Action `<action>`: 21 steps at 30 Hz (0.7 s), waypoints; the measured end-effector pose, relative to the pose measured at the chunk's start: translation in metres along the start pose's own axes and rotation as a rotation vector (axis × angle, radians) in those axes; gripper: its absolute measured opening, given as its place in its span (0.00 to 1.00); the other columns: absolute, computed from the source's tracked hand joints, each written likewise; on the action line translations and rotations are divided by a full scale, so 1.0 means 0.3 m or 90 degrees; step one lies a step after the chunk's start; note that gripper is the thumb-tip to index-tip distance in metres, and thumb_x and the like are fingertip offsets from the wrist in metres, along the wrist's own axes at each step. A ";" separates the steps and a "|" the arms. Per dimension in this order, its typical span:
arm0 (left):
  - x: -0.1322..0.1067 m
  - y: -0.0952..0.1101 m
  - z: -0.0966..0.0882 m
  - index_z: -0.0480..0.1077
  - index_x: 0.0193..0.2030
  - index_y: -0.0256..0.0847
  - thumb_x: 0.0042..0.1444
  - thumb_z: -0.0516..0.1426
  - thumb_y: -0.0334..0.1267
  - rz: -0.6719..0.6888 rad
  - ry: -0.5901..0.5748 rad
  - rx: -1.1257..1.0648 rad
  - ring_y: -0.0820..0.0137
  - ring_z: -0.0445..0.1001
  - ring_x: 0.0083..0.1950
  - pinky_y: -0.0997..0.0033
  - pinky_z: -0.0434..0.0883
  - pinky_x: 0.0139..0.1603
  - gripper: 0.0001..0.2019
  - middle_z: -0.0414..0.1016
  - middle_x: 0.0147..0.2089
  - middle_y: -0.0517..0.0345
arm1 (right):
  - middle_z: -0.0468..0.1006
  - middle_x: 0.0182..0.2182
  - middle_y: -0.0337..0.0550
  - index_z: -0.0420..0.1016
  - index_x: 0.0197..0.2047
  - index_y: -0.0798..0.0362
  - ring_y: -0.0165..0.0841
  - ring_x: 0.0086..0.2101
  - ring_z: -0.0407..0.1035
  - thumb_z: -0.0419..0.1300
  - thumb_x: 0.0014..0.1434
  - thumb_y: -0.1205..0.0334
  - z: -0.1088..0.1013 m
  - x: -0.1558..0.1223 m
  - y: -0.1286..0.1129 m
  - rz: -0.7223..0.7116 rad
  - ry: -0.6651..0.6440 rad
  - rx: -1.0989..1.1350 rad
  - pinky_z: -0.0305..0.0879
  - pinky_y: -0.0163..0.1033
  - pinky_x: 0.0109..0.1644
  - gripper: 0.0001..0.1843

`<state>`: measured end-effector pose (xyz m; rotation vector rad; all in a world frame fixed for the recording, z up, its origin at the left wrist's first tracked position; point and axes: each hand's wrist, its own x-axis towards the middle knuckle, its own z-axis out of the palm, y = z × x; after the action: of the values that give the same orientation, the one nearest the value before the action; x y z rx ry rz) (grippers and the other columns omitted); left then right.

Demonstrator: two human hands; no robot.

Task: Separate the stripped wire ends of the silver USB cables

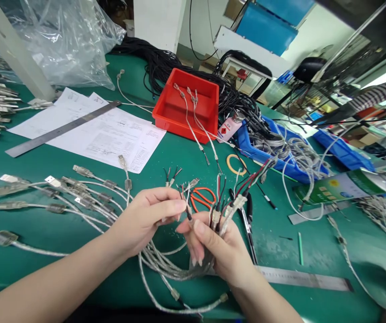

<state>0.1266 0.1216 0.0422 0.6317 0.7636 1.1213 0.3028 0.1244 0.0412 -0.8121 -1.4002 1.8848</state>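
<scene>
My left hand (155,211) pinches the thin stripped wires at the end of one grey cable between thumb and fingertips. Several clear-jacketed USB cables (166,265) are gathered in my right hand (219,244); their split ends, with red, white and black wires (218,190), stick up above its fingers. My right thumb and fingers also support the cable that the left hand pinches. The cables' USB plugs (85,197) fan out on the green table to the left. Just behind my hands lie orange-handled scissors (203,198). Pliers (248,224) lie partly hidden behind the right hand.
A red tray (182,131) with a few cables stands at the back, beside papers (115,139) under a steel ruler (68,125). Another ruler (303,279) lies front right. A pink-labelled can (229,128), tape ring (236,165) and blue bin (263,159) of cables sit to the right.
</scene>
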 end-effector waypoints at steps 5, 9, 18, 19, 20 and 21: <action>0.011 -0.008 -0.006 0.70 0.23 0.37 0.54 0.64 0.43 0.011 -0.005 0.028 0.79 0.56 0.23 0.77 0.54 0.25 0.14 0.64 0.21 0.66 | 0.66 0.16 0.32 0.75 0.41 0.56 0.24 0.18 0.63 0.56 0.68 0.53 0.005 0.020 0.016 0.018 -0.043 0.106 0.59 0.30 0.24 0.14; 0.010 -0.048 -0.010 0.71 0.51 0.42 0.55 0.64 0.45 0.052 -0.016 0.200 0.70 0.71 0.44 0.72 0.67 0.45 0.19 0.75 0.46 0.56 | 0.65 0.17 0.29 0.65 0.34 0.52 0.21 0.12 0.57 0.57 0.67 0.51 0.009 0.048 0.003 0.024 -0.002 0.217 0.54 0.26 0.16 0.15; -0.020 -0.131 0.028 0.71 0.32 0.40 0.57 0.51 0.31 0.038 -0.281 0.849 0.67 0.72 0.29 0.71 0.62 0.29 0.08 0.74 0.27 0.61 | 0.50 0.15 0.26 0.53 0.23 0.52 0.18 0.12 0.39 0.58 0.64 0.45 0.014 0.034 -0.139 -0.141 0.087 0.292 0.42 0.23 0.13 0.27; -0.010 -0.126 0.012 0.72 0.34 0.40 0.56 0.51 0.30 0.110 -0.238 0.891 0.66 0.73 0.32 0.70 0.64 0.33 0.09 0.75 0.29 0.59 | 0.49 0.15 0.25 0.54 0.24 0.51 0.18 0.12 0.38 0.58 0.64 0.44 0.016 0.015 -0.177 -0.183 0.102 0.269 0.42 0.23 0.13 0.26; 0.000 -0.120 -0.007 0.73 0.38 0.41 0.56 0.51 0.29 0.188 -0.190 0.924 0.64 0.74 0.36 0.67 0.66 0.38 0.10 0.77 0.33 0.58 | 0.49 0.15 0.25 0.55 0.25 0.51 0.18 0.12 0.37 0.59 0.63 0.44 0.017 -0.009 -0.223 -0.231 0.124 0.243 0.42 0.23 0.13 0.25; 0.010 -0.114 -0.028 0.73 0.42 0.42 0.57 0.51 0.29 0.270 -0.145 0.946 0.62 0.75 0.40 0.63 0.67 0.44 0.11 0.78 0.37 0.55 | 0.48 0.15 0.24 0.56 0.26 0.50 0.18 0.11 0.35 0.60 0.63 0.45 0.018 -0.040 -0.278 -0.282 0.153 0.215 0.41 0.24 0.12 0.24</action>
<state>0.1395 0.1143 0.0101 2.1963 1.2359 0.6480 0.3168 0.1304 0.1241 -0.4912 -0.9789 1.5597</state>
